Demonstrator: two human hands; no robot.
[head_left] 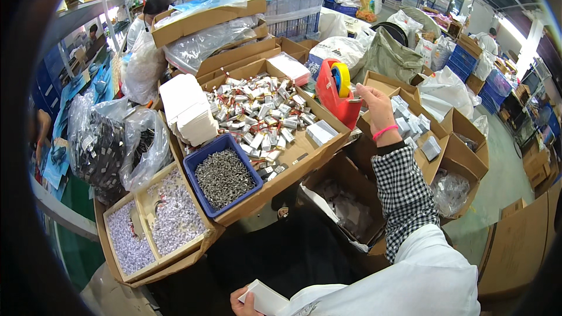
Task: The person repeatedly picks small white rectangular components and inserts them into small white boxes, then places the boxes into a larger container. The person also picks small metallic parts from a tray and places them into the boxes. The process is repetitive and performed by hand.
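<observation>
Down at the lower edge, my left hand is closed around a flat white box, with the thumb over its side. My right arm reaches forward in a checked sleeve, and a pink band circles the wrist. At the front end of a red tape dispenser, my right hand pinches the tape's end by the cutter; the clear strip itself hardly shows. A yellow-cored tape roll sits in the dispenser, which stands at the right side of a carton of small silver parts with wires.
White cards are stacked at the carton's left. A blue bin holds small metal pieces; a divided tray holds small whitish parts. At right, a carton contains white boxes. An open carton with plastic bags stands below.
</observation>
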